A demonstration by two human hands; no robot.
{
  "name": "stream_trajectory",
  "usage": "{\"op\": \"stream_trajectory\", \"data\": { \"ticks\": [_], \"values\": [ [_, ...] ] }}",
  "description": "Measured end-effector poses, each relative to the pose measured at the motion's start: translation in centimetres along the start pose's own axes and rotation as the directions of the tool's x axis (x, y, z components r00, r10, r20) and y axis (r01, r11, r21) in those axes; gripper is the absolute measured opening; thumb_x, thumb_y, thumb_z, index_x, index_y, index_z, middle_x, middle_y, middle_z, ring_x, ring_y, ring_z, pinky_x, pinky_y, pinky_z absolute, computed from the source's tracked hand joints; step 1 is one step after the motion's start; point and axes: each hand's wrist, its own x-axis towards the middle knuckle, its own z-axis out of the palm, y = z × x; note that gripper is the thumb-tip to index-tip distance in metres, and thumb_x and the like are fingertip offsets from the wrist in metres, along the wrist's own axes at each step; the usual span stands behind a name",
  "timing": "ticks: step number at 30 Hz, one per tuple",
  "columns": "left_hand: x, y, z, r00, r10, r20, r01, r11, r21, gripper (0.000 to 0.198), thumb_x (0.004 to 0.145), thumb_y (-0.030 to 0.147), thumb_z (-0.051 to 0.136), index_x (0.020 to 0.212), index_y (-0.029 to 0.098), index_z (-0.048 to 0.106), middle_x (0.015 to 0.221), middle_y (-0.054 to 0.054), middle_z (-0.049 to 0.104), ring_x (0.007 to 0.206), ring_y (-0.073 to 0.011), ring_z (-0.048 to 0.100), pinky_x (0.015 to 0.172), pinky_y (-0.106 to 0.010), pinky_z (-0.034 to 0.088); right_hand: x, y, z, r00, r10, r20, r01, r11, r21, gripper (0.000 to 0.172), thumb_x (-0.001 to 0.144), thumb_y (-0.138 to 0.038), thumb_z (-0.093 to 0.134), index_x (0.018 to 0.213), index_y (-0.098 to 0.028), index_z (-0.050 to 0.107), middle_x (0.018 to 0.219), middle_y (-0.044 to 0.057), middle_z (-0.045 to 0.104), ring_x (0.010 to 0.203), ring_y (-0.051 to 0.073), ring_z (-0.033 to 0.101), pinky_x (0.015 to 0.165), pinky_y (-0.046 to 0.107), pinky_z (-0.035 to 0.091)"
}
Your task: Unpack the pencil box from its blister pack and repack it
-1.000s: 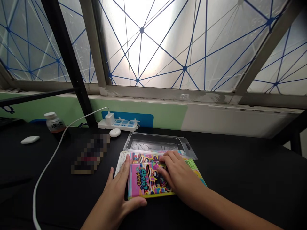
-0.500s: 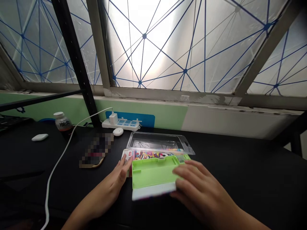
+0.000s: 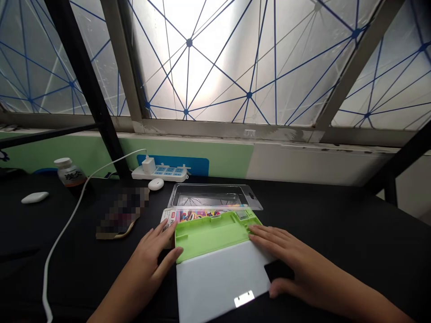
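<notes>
A pencil case lies open on the black table, its green inner tray toward the window and its white lid folded flat toward me. My left hand rests at the case's left edge, fingers spread, thumb against the green tray. My right hand lies flat on the lid's right side, fingers stretched out. Under the case's far edge a colourful printed card shows. Just behind it sits a clear plastic package shell.
A white power strip with a plugged charger lies by the wall, its white cable running toward me on the left. A small white-capped bottle, two white oval objects and a blurred-out object sit on the left.
The case, shut with its colourful cover up a second ago, has been swung open. Its lid now lies flat toward me, with both hands spread beside it.
</notes>
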Motion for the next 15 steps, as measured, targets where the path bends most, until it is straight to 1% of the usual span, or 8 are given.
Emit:
{"op": "stream_trajectory", "data": {
  "ticks": [3,4,6,8,9,12,14,15],
  "values": [
    [-0.2,0.3,-0.5,1.000,0.005,0.000,-0.005,0.999,-0.051,0.053,0.104,0.047,0.033,0.149,0.023,0.047,0.149,-0.008,0.050,0.141,-0.0304,0.043,0.112,-0.053,0.039,0.3,-0.7,-0.2,0.994,-0.105,0.014,0.105,0.994,-0.026,0.085,0.081,-0.059,0.073,0.153,-0.031,0.039,0.146,0.011,0.055,0.131,0.034,0.054,0.118,0.064,0.024],
    [-0.3,0.3,-0.7,1.000,-0.007,0.002,0.007,0.997,-0.079,0.054,0.105,0.049,0.027,0.149,0.024,0.046,0.150,-0.007,0.048,0.141,-0.0308,0.042,0.112,-0.054,0.040,0.4,-1.0,-0.4,0.991,-0.133,0.008,0.133,0.991,-0.019,0.080,0.082,-0.059,0.072,0.150,-0.030,0.043,0.142,0.011,0.059,0.127,0.033,0.058,0.118,0.064,0.023],
    [-0.7,-0.1,-0.7,0.998,-0.057,0.003,0.057,0.989,-0.138,0.059,0.104,0.055,0.019,0.149,0.027,0.046,0.151,-0.005,0.047,0.142,-0.0326,0.040,0.110,-0.056,0.042,0.6,-1.5,-0.7,0.988,-0.146,-0.052,0.147,0.989,0.024,0.058,0.088,-0.054,0.066,0.140,-0.029,0.056,0.131,0.010,0.068,0.116,0.030,0.066,0.118,0.060,0.026],
    [-1.1,-0.7,-0.5,0.996,-0.087,-0.008,0.084,0.975,-0.208,0.069,0.101,0.065,0.012,0.149,0.030,0.046,0.152,-0.004,0.047,0.144,-0.0338,0.037,0.110,-0.055,0.041,1.0,-1.7,-0.8,0.983,-0.103,-0.149,0.115,0.991,0.072,0.035,0.095,-0.045,0.057,0.125,-0.029,0.067,0.120,0.007,0.073,0.108,0.026,0.069,0.116,0.056,0.033],
    [-1.2,-1.1,-0.4,0.996,-0.085,-0.014,0.079,0.966,-0.246,0.075,0.097,0.071,0.009,0.151,0.030,0.043,0.152,-0.004,0.048,0.144,-0.0339,0.036,0.112,-0.055,0.039,1.3,-1.7,-0.8,0.978,-0.071,-0.196,0.089,0.992,0.084,0.030,0.098,-0.042,0.053,0.119,-0.030,0.069,0.118,0.006,0.074,0.108,0.026,0.069,0.113,0.054,0.037],
    [-1.3,-1.6,-0.2,0.998,-0.056,0.007,0.056,0.951,-0.306,0.092,0.088,0.082,0.007,0.155,0.025,0.036,0.154,-0.009,0.045,0.146,-0.0349,0.033,0.116,-0.054,0.031,2.4,-1.0,-0.1,0.954,0.047,-0.295,-0.024,0.996,0.082,0.032,0.100,-0.036,0.047,0.123,-0.033,0.068,0.135,0.006,0.065,0.126,0.028,0.058,0.106,0.050,0.047],
    [-1.2,-1.5,-0.2,0.999,-0.047,0.018,0.050,0.958,-0.283,0.092,0.087,0.084,0.019,0.154,0.025,0.038,0.157,-0.009,0.040,0.146,-0.0360,0.032,0.115,-0.054,0.035,2.9,-0.4,0.8,0.930,0.166,-0.327,-0.132,0.984,0.124,0.039,0.100,-0.038,0.048,0.137,-0.033,0.059,0.150,0.007,0.052,0.137,0.030,0.048,0.105,0.049,0.049],
    [-1.1,-1.3,-0.3,0.999,-0.044,0.016,0.047,0.963,-0.266,0.089,0.087,0.084,0.027,0.154,0.026,0.038,0.159,-0.009,0.037,0.146,-0.0362,0.032,0.113,-0.052,0.038,2.9,-0.2,1.3,0.918,0.231,-0.322,-0.186,0.968,0.166,0.046,0.099,-0.040,0.049,0.145,-0.032,0.050,0.153,0.009,0.047,0.137,0.031,0.047,0.104,0.049,0.050]
  ]
}}
